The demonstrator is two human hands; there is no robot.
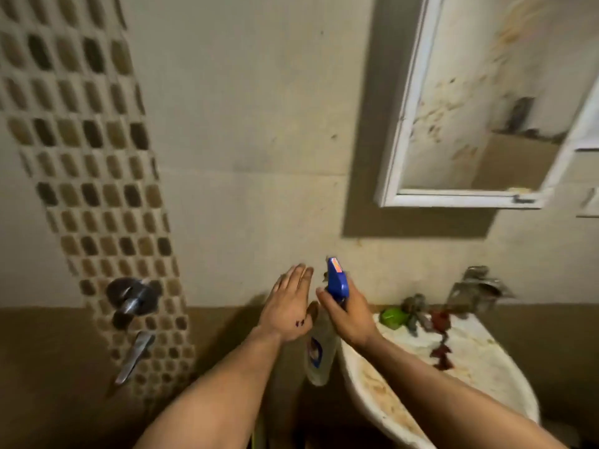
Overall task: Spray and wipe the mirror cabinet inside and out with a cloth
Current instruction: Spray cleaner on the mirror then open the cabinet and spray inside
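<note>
My right hand grips the neck of a spray bottle with a blue trigger head, its clear body hanging down between my two wrists. Close to the left of the bottle my left hand is held flat with fingers together and holds nothing. The white-framed mirror cabinet hangs on the wall at the upper right, well above both hands. Its mirrored door is streaked with brownish stains. No cloth is in sight.
A dirty white basin sits at the lower right with a metal tap, a green object and a red item on its rim. A wall valve and spout stick out of a mosaic tile strip at the left.
</note>
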